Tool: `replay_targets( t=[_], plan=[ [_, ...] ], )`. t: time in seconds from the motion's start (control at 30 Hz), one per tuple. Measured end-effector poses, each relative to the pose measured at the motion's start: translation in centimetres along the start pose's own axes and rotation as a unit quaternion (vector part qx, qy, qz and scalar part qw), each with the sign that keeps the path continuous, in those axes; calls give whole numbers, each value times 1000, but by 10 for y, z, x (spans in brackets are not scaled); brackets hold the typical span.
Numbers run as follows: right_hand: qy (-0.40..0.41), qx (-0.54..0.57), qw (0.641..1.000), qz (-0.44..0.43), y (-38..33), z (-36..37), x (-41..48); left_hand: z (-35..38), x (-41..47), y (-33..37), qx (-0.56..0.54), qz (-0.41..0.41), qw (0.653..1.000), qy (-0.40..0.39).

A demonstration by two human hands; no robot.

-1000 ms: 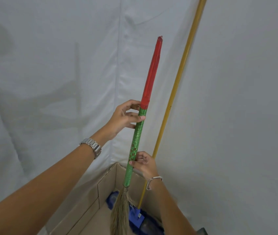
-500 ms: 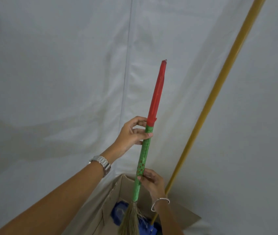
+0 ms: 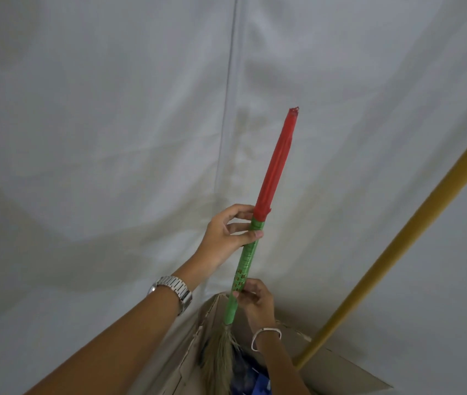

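Observation:
A grass broom (image 3: 275, 169) stands nearly upright in front of me, its handle red on the upper half and green on the lower half. My left hand (image 3: 228, 233) holds the handle where red meets green, thumb across the green wrap and fingers curled behind. My right hand (image 3: 256, 299) pinches the green part lower down, just above the straw bristles (image 3: 220, 357). The bristles hang down into an open cardboard box (image 3: 337, 369).
A long yellow pole (image 3: 397, 243) leans from the box up toward the upper right, close to the broom's right side. Blue items (image 3: 250, 377) lie inside the box. White fabric sheeting (image 3: 98, 124) forms the walls, meeting in a corner behind the broom.
The view has tilted upward, so broom, hands and box sit lower in frame. The broom stands a little more upright. Both hands keep the same places on the handle.

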State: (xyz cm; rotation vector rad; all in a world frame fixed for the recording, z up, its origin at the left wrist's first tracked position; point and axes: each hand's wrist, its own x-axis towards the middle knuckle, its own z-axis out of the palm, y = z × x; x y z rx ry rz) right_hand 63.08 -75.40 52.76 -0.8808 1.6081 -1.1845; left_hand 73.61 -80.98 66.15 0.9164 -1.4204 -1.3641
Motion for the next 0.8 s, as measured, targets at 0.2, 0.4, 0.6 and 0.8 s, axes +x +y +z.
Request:
replay_targets(
  t=[0.2, 0.4, 0.6, 0.8],
  plan=[
    [30, 34, 999, 31, 13, 21, 26, -13, 12, -21, 91, 14, 995, 26],
    [-47, 44, 997, 37, 13, 20, 29, -19, 6, -37, 117, 38, 990, 75],
    [-96, -17, 995, 20, 16, 12, 17, -11, -5, -34, 105, 79, 984, 117],
    [-24, -78, 997, -8, 19, -20, -5, 0, -29, -34, 122, 78, 979, 142]
  ],
)
